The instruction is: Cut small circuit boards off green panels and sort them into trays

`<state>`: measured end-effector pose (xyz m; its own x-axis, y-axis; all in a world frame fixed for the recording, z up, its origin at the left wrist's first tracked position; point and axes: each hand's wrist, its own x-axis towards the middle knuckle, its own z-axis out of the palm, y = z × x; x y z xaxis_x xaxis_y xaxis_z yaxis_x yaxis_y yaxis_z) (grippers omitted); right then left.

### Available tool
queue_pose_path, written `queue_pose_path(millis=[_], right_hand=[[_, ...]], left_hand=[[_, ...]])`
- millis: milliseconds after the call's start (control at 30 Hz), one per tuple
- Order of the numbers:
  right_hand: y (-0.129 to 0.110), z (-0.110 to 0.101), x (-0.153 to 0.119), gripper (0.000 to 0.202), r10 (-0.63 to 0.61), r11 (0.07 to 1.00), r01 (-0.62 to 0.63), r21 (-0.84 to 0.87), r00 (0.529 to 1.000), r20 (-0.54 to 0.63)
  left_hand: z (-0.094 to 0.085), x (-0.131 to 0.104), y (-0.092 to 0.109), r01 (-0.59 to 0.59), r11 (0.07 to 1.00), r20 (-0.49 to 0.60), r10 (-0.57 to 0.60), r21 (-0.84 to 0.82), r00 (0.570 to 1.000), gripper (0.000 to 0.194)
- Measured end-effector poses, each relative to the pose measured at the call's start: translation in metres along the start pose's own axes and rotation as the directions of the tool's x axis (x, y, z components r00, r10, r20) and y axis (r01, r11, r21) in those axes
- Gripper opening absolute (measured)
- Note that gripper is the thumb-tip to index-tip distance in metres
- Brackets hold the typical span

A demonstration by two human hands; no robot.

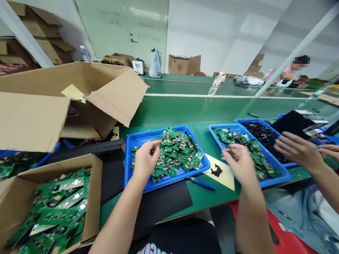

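My left hand (146, 157) is over the left edge of a blue tray (126, 169) heaped with small green circuit boards (172, 151). Its thumb and index finger are closed in a pinch; what they hold, if anything, is too small to make out. Slightly blurred, my right hand (241, 164) hovers at the near-left side of a second blue tray (284, 176) of circuit boards. Its fingers are curled together, and their contents cannot be made out. Between the trays, a pile of small black parts (216, 170) rests on yellow paper (229, 181). Blue-handled pliers (202, 183) lie in front of the left tray.
At lower left, a cardboard box (94, 190) holds larger circuit boards; a bigger open carton (116, 91) stands behind. A third blue tray (241, 121) contains black parts. A co-worker's hand (299, 150) reaches in from the right. A water bottle (215, 84) stands on the ledge.
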<state>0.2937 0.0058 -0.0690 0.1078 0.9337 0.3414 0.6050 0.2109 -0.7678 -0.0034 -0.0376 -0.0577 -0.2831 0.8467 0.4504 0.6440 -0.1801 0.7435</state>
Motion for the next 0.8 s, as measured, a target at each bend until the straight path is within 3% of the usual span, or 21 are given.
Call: queue_pose_path(millis=[67,167,300,467,533,600,667,733,800], right_hand=[[-0.025,0.033,-0.003,0.033,-0.133,0.988,0.105,0.114,0.952,0.277],[-0.057,0.077,-0.003,0.033,-0.306,0.948,0.312,0.058,0.853,0.422],[-0.077,0.111,0.005,0.036,-0.452,0.849,0.525,-0.063,0.782,0.429],[-0.073,0.114,0.011,0.022,-0.535,0.799,0.590,-0.120,0.787,0.308],[-0.070,0.109,0.011,0.016,-0.572,0.805,0.590,-0.059,0.799,0.183],[-0.069,0.104,0.009,0.015,-0.571,0.821,0.569,0.050,0.820,0.046],[-0.070,0.101,0.004,0.019,-0.560,0.811,0.559,0.173,0.827,-0.048],[-0.074,0.099,-0.003,0.023,-0.604,0.754,0.597,0.273,0.794,-0.068],[-0.079,0.097,-0.011,0.025,-0.697,0.658,0.664,0.354,0.716,-0.047]], left_hand=[[0.000,0.000,0.001,0.006,1.000,0.005,-0.006,0.006,1.000,0.023],[0.000,-0.001,0.001,0.005,0.999,0.030,-0.006,0.032,1.000,0.023],[0.002,-0.001,-0.003,0.006,0.998,0.054,-0.009,0.061,0.999,0.024],[0.004,0.000,-0.002,0.120,0.991,0.104,-0.113,-0.066,0.988,0.024],[0.006,-0.001,0.003,0.278,0.932,0.231,-0.225,-0.231,0.947,0.027],[0.008,-0.003,0.009,0.474,0.797,0.420,-0.311,-0.373,0.853,0.034],[0.010,-0.006,0.015,0.626,0.638,0.582,-0.323,-0.449,0.746,0.041],[0.011,-0.009,0.019,0.707,0.496,0.674,-0.286,-0.504,0.681,0.046],[0.012,-0.011,0.020,0.737,0.373,0.707,-0.243,-0.564,0.664,0.049]])
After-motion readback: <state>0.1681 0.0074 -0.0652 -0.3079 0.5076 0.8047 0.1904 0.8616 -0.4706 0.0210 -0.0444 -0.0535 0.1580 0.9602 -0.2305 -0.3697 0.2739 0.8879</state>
